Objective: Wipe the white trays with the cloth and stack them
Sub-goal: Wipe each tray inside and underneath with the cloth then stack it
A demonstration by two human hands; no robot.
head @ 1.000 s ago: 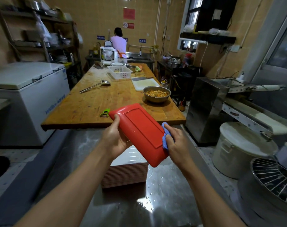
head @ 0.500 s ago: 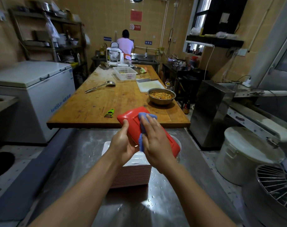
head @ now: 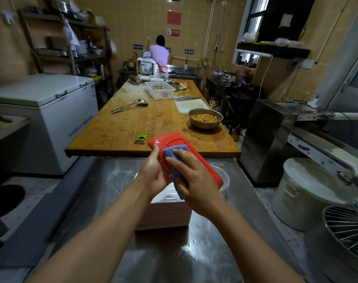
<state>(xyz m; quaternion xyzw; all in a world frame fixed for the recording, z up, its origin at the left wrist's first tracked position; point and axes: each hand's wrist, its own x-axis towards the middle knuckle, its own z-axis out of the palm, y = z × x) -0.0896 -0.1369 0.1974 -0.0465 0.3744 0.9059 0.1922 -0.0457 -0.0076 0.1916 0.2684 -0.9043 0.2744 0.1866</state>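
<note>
Metal bowl point(head: 205, 120), on the wooden table point(head: 120, 127) near its right edge: holds a chopped orange and dark mix. White slotted basket point(head: 160, 89), farther back on the same table: a small yellowish item inside, too small to tell. White lidded bucket point(head: 308, 193), on the floor at right: lid on, contents hidden. Clear round tub point(head: 224, 180), on the steel counter point(head: 159, 258) behind the held tray: contents cannot be told. Tray point(head: 194, 152), red underside up, held in the air above the counter and just over the stack of trays point(head: 165, 213): long axis runs from far left to near right, the far-left corner raised over the wooden table's near edge, the near-right corner lower. Stack of trays: white top face, pinkish edges, resting flat on the counter. Left hand point(head: 153, 172): grips the tray's left long edge, thumb up toward the far corner. Right hand point(head: 192, 176): fingers extended flat, presses the blue cloth point(head: 175, 158) onto the tray's underside. Also on the wooden table: green peeler point(head: 141, 138), ladle point(head: 131, 106), white cutting board point(head: 191, 105).
</note>
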